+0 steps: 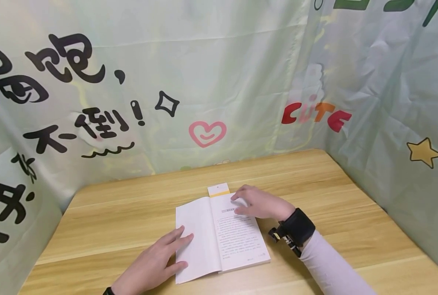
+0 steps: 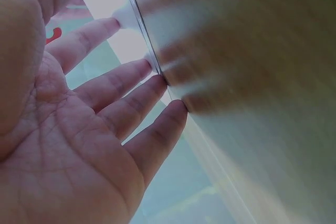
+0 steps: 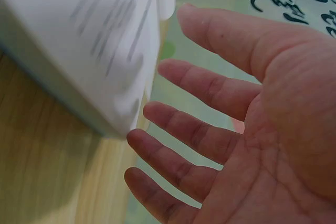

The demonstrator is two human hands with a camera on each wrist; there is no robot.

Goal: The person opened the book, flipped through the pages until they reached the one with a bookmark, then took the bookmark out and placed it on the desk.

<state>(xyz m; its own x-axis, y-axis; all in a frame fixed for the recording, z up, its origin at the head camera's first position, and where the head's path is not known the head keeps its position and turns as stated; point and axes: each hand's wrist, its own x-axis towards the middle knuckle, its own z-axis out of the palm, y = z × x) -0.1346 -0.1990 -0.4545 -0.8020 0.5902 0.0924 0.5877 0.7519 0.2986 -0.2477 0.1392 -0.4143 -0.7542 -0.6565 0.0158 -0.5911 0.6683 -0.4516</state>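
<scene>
An open book point(image 1: 241, 237) lies on the wooden table, its left page blank and its right page printed with lines of text. A white card with a yellow stripe, like a bookmark point(image 1: 218, 189), sticks out past the book's top edge. My left hand point(image 1: 156, 258) rests at the left page's outer edge, fingers spread and fairly straight; in the left wrist view its fingertips meet the edge of the book point(image 2: 142, 24). Over the upper part of the right page is my right hand point(image 1: 265, 203), fingers extended and loosely apart. The right wrist view shows nothing in that palm point(image 3: 262, 166).
The wooden table point(image 1: 130, 209) extends around the book on all sides. Behind and beside it hang pale green cloth sheets point(image 1: 222, 82) with printed lettering, a pink heart and a yellow star. A black camera band point(image 1: 298, 227) sits on the right wrist.
</scene>
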